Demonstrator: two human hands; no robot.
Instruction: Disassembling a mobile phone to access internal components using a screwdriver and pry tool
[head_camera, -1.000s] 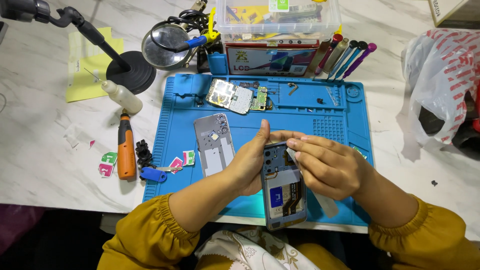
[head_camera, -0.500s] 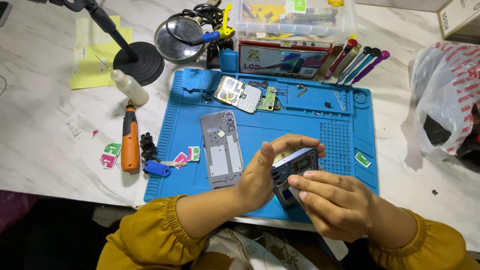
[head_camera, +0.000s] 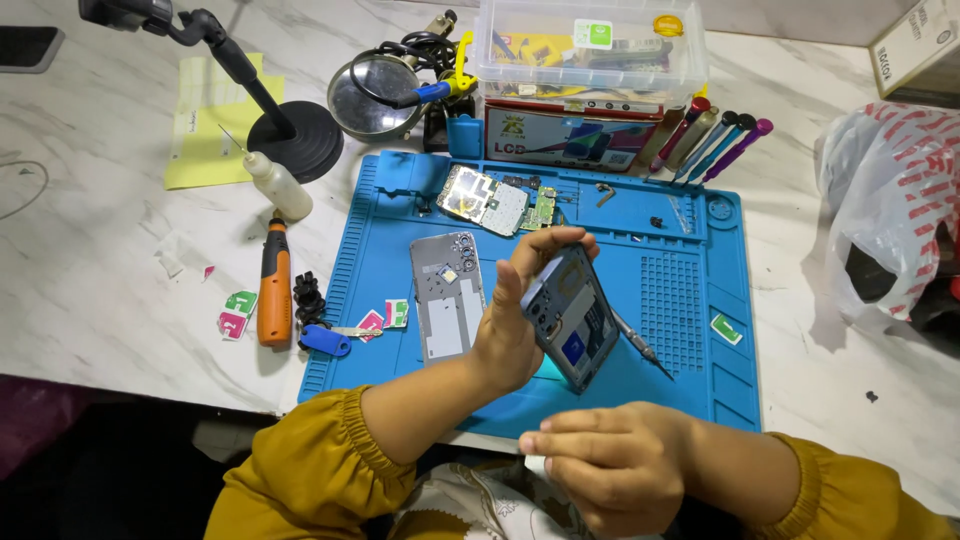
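Leftmost, an orange screwdriver (head_camera: 274, 293) lies off the blue mat (head_camera: 700, 385); a grey back cover (head_camera: 447, 308) rests beside the left hand (head_camera: 520, 320), gripping an opened phone (head_camera: 571, 318) above the mat; right hand (head_camera: 610, 462) pinches something small and white

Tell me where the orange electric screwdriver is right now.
In the head view, the orange electric screwdriver lies on the marble table, just left of the blue mat, below the white squeeze bottle.

Red-blue carton (head_camera: 570, 140) under clear box (head_camera: 590, 45)
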